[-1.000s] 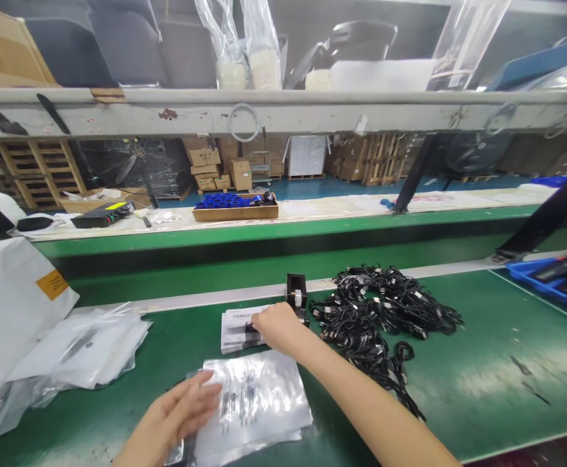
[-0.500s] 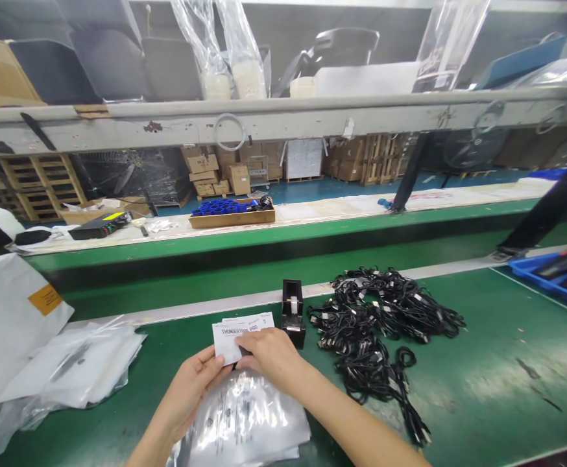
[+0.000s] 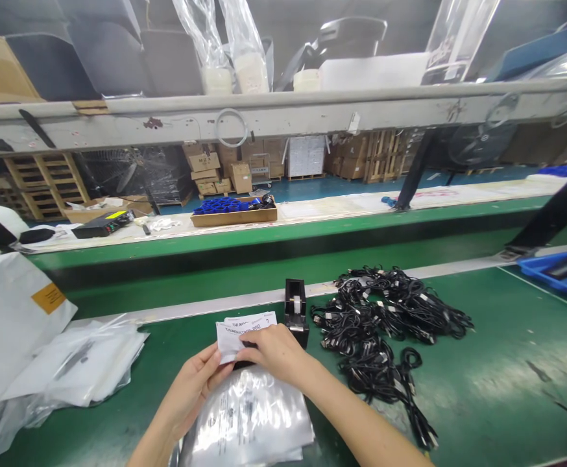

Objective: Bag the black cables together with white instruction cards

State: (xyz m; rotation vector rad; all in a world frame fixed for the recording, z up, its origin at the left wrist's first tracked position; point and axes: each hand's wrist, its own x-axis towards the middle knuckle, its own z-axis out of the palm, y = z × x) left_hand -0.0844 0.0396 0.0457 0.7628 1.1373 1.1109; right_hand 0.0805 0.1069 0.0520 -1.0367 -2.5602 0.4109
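Between my hands is a folded white paper leaflet [image 3: 229, 342] printed "THUNDERTRAIL PRO". My left hand [image 3: 196, 379] pinches its lower left edge, thumb in front. My right hand [image 3: 278, 353] is closed at its right side, the fingers bent over the paper. More of the same white leaflets [image 3: 265, 318] show just behind. Something black, mostly hidden, peeks out below and between my fingers. Under both hands lies a stack of clear printed plastic bags [image 3: 252, 421]. A black tape dispenser [image 3: 296, 311] stands just beyond my right hand.
Coiled black cables [image 3: 385, 311] lie heaped on the green bench to the right. A blue tray [image 3: 546, 269] sits at the far right. White plastic bags [image 3: 89, 370] are piled at left. On the ledge ahead is a cardboard tray [image 3: 235, 219] of blue parts.
The front leaflet has tilted and bent under my fingers, and printing on the leaflet behind now shows. Both hands stay at nearly the same place. The view has shifted slightly.
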